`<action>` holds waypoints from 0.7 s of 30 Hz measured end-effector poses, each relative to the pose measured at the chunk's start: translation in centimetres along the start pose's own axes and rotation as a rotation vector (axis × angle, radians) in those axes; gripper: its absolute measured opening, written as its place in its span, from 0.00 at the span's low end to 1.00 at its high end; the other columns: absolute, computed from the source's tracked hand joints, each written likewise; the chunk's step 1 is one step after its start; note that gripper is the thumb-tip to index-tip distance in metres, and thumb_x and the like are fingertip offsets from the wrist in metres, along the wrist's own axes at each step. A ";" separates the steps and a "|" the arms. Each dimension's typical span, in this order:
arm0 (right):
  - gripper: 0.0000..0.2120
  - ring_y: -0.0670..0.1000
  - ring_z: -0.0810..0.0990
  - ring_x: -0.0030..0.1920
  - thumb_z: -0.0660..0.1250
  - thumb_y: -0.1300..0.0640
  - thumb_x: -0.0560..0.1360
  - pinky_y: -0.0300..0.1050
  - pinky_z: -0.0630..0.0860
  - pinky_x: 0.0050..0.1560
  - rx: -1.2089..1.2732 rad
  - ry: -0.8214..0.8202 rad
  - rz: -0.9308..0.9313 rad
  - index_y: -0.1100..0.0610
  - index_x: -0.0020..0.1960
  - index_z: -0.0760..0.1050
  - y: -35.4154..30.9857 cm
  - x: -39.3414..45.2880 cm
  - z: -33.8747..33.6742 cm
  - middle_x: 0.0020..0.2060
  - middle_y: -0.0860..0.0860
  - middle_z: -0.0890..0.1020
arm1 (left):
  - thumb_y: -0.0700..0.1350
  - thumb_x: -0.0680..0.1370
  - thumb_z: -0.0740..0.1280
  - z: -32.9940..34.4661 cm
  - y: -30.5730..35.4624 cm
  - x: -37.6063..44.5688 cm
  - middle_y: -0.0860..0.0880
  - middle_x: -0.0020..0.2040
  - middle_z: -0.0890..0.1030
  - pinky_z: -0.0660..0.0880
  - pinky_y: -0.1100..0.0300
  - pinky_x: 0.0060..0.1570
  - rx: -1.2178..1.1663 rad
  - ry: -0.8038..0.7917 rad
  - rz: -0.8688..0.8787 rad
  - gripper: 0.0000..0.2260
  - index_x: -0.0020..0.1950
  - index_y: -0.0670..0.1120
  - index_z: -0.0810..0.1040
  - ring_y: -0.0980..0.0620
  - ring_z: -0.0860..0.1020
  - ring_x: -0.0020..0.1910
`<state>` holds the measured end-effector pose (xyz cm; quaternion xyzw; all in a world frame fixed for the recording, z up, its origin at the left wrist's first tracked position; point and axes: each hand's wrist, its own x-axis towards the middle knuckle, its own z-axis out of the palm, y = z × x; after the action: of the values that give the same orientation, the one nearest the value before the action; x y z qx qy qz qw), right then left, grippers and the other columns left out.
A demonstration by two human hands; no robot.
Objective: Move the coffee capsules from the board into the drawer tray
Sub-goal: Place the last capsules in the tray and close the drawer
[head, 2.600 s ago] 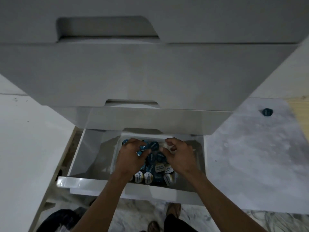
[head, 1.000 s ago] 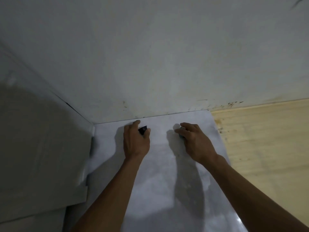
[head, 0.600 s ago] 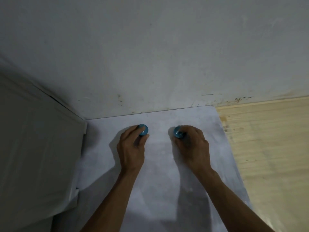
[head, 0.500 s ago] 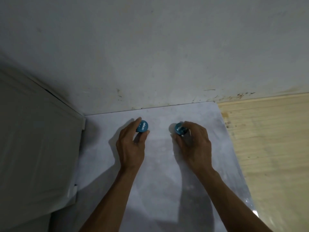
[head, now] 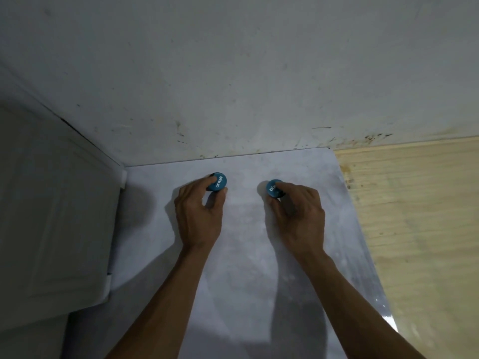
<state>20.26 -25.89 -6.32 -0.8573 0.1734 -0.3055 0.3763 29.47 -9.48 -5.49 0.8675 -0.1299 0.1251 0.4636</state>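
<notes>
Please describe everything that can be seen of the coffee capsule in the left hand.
The capsule in the left hand is small, round and teal-blue, with a flat, matte lid that bears white print. The lid is tilted toward the camera, so the body behind it is mostly hidden. The left hand pinches it between thumb below and fingers on its upper left edge. It is over the far part of the pale grey board, near the wall; whether it touches the board cannot be told.
</notes>
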 end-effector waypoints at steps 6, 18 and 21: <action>0.13 0.55 0.80 0.50 0.76 0.57 0.70 0.50 0.80 0.50 0.028 -0.004 0.052 0.56 0.54 0.80 -1.4 -1.1 -1.8 0.48 0.39 0.75 | 0.42 0.70 0.76 -1.2 0.9 -1.4 0.45 0.52 0.83 0.80 0.53 0.53 -0.088 -0.001 -0.071 0.16 0.56 0.40 0.81 0.50 0.81 0.52; 0.14 0.42 0.79 0.48 0.75 0.51 0.70 0.36 0.78 0.45 0.121 -0.088 0.231 0.49 0.55 0.82 -11.3 -6.7 -7.1 0.47 0.46 0.83 | 0.40 0.68 0.78 -13.4 7.9 -7.3 0.54 0.49 0.83 0.75 0.67 0.53 -0.149 -0.017 -0.051 0.13 0.51 0.45 0.83 0.59 0.80 0.50; 0.13 0.44 0.80 0.46 0.76 0.52 0.70 0.35 0.77 0.42 0.161 -0.077 0.197 0.49 0.54 0.82 -16.3 -7.8 -8.4 0.46 0.44 0.84 | 0.41 0.70 0.76 -17.7 10.3 -8.2 0.55 0.50 0.83 0.74 0.70 0.49 -0.176 -0.044 -0.043 0.13 0.53 0.47 0.82 0.60 0.79 0.51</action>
<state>9.97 -15.62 7.31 -0.8143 0.2171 -0.2469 0.4783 16.57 0.68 9.27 0.8286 -0.1319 0.0843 0.5375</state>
